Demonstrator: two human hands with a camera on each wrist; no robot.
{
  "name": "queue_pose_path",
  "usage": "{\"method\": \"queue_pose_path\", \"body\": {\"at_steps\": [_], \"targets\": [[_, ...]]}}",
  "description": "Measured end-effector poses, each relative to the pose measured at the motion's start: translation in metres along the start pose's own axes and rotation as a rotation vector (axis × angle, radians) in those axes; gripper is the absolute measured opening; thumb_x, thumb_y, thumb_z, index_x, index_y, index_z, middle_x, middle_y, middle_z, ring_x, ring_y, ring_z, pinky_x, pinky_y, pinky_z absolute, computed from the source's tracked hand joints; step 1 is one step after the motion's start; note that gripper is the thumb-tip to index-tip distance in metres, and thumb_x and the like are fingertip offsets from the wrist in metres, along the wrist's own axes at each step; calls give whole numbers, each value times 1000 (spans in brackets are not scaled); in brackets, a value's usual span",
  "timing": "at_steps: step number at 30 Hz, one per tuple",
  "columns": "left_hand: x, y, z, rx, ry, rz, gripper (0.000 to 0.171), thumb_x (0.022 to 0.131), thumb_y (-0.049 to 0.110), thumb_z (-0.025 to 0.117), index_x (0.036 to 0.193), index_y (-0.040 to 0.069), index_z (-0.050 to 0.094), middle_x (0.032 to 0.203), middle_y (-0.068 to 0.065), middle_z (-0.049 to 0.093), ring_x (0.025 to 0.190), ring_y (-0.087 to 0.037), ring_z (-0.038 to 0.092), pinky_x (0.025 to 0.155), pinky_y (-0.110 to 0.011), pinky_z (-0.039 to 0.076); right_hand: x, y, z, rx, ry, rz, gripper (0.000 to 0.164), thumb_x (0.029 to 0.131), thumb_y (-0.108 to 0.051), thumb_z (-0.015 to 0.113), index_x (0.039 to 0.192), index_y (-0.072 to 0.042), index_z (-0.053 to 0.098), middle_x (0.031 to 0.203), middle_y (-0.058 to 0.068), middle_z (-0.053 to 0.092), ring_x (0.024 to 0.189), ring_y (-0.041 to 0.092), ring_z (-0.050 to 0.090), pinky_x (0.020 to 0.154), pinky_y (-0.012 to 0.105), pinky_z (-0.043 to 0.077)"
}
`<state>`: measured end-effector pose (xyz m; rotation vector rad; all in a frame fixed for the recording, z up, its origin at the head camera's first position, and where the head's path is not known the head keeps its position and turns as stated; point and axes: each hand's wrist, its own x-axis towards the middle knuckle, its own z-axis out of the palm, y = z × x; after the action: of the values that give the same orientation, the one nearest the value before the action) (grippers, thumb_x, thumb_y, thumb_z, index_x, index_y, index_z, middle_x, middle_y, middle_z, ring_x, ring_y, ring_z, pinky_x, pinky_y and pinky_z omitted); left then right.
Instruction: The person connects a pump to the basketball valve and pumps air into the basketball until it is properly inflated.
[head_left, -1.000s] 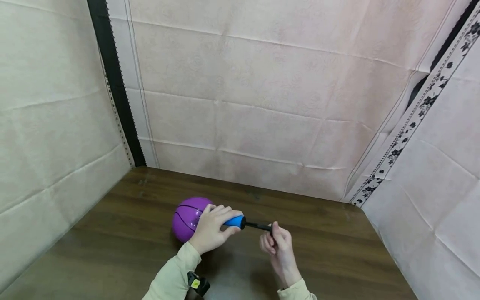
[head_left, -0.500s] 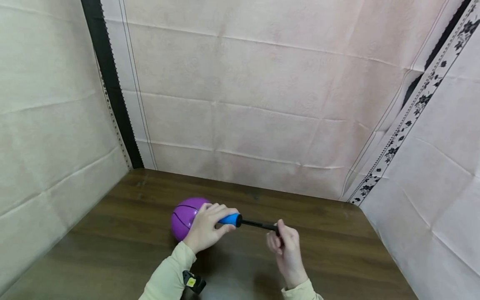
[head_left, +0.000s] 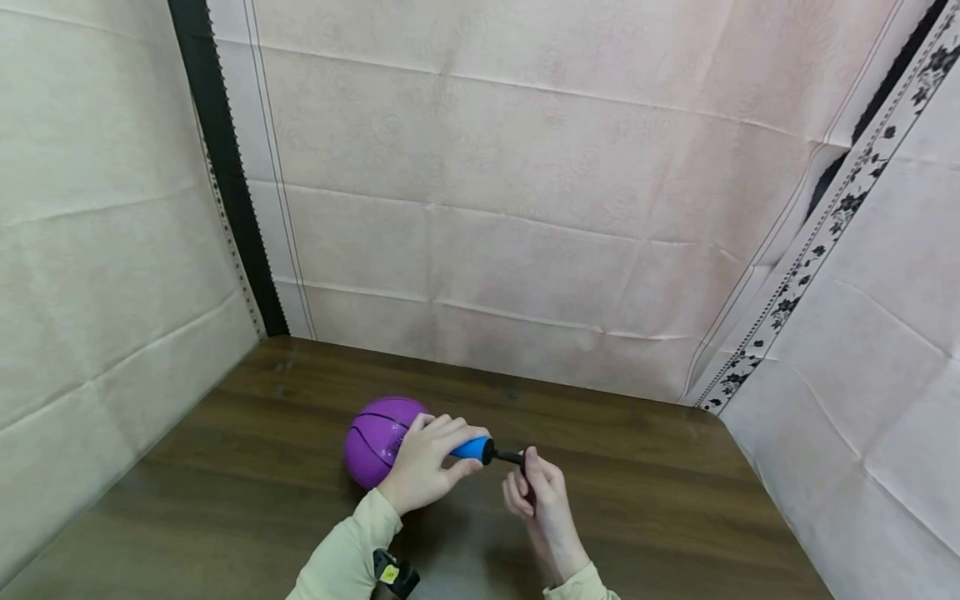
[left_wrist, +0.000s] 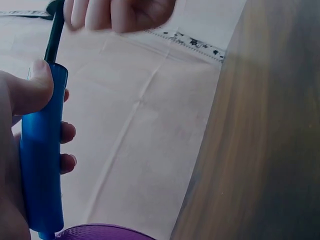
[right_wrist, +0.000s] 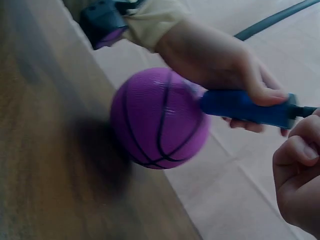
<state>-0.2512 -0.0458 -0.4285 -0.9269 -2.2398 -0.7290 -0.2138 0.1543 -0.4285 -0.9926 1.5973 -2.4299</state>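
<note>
A purple ball (head_left: pixel 375 442) with black seam lines, like a small basketball, is on the left in the head view. A blue hand pump (left_wrist: pixel 42 150) points into its side, the pump's narrow end right at the ball in the right wrist view. My left hand (head_left: pixel 427 462) grips the blue barrel, thumb on one side and fingers round the other. My right hand (head_left: pixel 542 504) holds the black handle of the pump with curled fingers. Only a short length of black rod (head_left: pixel 510 457) shows between barrel and handle.
The brown wooden table (head_left: pixel 225 483) lies under both hands. Pale cloth walls (head_left: pixel 480 208) stand behind it and at both sides, with a dark strip (head_left: pixel 232 167) at the back left corner. A black device (head_left: pixel 396 575) sits on the left wrist.
My right hand first drew the pump handle out to the right, then pushed it back left, so less rod shows now. The left hand and ball shifted only slightly.
</note>
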Motion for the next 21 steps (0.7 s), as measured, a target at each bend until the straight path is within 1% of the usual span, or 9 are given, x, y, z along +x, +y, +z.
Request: {"method": "queue_pose_path", "body": {"at_steps": [2,4,9,11,12,15,18,20,21], "targets": [[0,1,2,-7,-26,-2,33,88,42,65,117,27,64,102,9,68,92,-9,58,88,-40,42,-1,4,1,-41,32,70,49,109,-26,21,67,-1,27,48,-6,31,41,15,19,41,37,10],[0,0,2,-32,-47,-11,33,87,41,67,117,27,64,104,9,68,94,-9,59,90,-41,42,-1,5,2,-68,51,117,49,108,-28,24,67,-2,29,50,-10,34,42,13,22,41,35,10],[1,-3,-2,-90,-72,-23,34,86,37,70,117,27,65,105,9,69,96,-9,59,94,-42,41,-1,-2,3,-111,80,155,50,108,-27,29,65,0,30,50,-9,33,44,16,20,42,30,13],[1,-5,-3,-90,-64,-15,33,87,38,69,118,28,64,105,10,68,96,-8,59,94,-42,41,-2,-9,3,-99,78,127,51,108,-25,29,63,0,30,48,-5,29,44,19,18,42,32,11],[1,-7,-5,-83,-54,-14,33,88,39,68,118,28,64,105,10,68,96,-8,59,93,-42,41,-2,-12,2,-84,71,98,52,108,-23,27,62,-1,29,47,-3,27,43,20,17,42,33,10],[0,-13,-10,-44,5,-15,32,88,40,67,118,28,63,102,10,68,93,-8,59,92,-44,42,-2,-22,-5,-12,20,-39,52,108,-16,18,59,-4,27,46,2,22,41,20,15,43,36,9],[-2,-20,-14,-3,45,-27,32,87,40,68,116,28,64,101,9,69,91,-9,60,91,-45,43,-1,-25,-14,46,-48,-151,52,107,-10,9,59,-6,26,46,5,20,39,19,15,42,34,11],[-3,-21,-16,11,41,-32,33,86,40,69,116,28,64,101,9,69,91,-9,60,91,-45,43,0,-23,-18,74,-86,-185,51,106,-8,5,59,-6,25,46,5,20,39,19,15,42,32,11],[-3,-21,-16,16,31,-35,33,86,39,70,116,28,64,101,9,69,91,-9,60,91,-45,43,0,-21,-19,75,-97,-186,51,106,-8,4,60,-6,25,47,5,20,39,18,15,41,31,12]]}}
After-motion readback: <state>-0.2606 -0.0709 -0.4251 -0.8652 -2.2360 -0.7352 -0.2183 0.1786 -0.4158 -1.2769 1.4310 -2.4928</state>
